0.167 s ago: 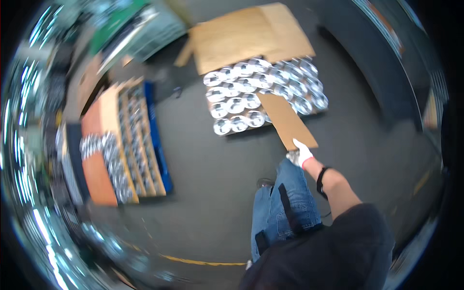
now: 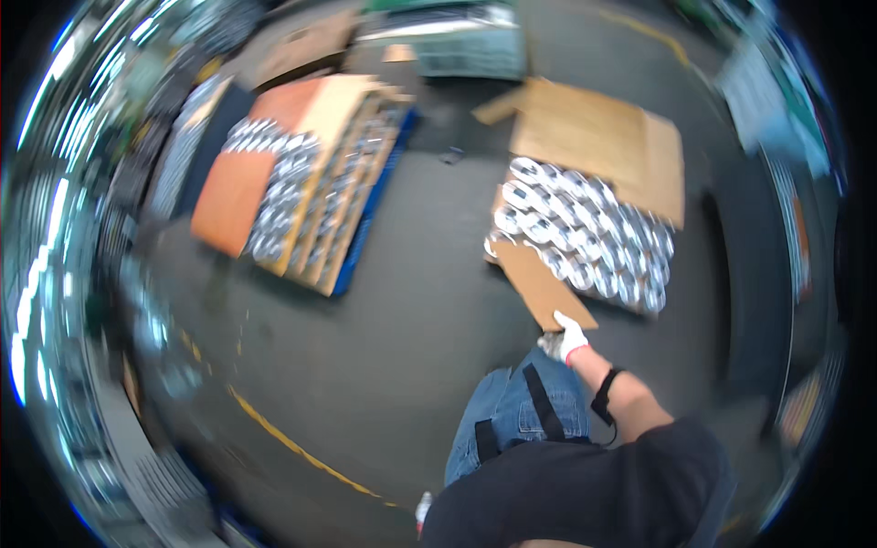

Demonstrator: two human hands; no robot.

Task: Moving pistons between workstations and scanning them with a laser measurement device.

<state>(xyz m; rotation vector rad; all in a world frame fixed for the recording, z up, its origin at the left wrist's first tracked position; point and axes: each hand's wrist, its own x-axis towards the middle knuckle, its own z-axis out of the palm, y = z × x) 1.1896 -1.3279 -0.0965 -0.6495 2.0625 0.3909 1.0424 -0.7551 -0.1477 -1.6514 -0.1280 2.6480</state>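
My right hand (image 2: 565,338), in a white glove with a red cuff, is closed on the near end of a flat, narrow brown cardboard sheet (image 2: 541,288). The sheet slants away to the left, its far end overlapping the near edge of a layer of shiny round metal parts (image 2: 585,233). These stand in rows, and a large brown cardboard sheet (image 2: 585,128) covers the area behind them. At the lower edge, beside my body, a small bit of my left hand (image 2: 424,508) shows in its white glove; its fingers are too small and blurred to read.
To the left stands a layered stack of similar metal parts (image 2: 290,183) with orange-brown sheets (image 2: 233,201) and a blue edge (image 2: 373,205). A green-grey crate (image 2: 470,50) is at the back. A dark, long structure (image 2: 754,283) lines the right. Yellow floor line (image 2: 283,437) runs lower left.
The view has swung left, so both stacks appear farther right. My right hand still grips the cardboard sheet, and a bit more of my left glove shows at the lower edge.
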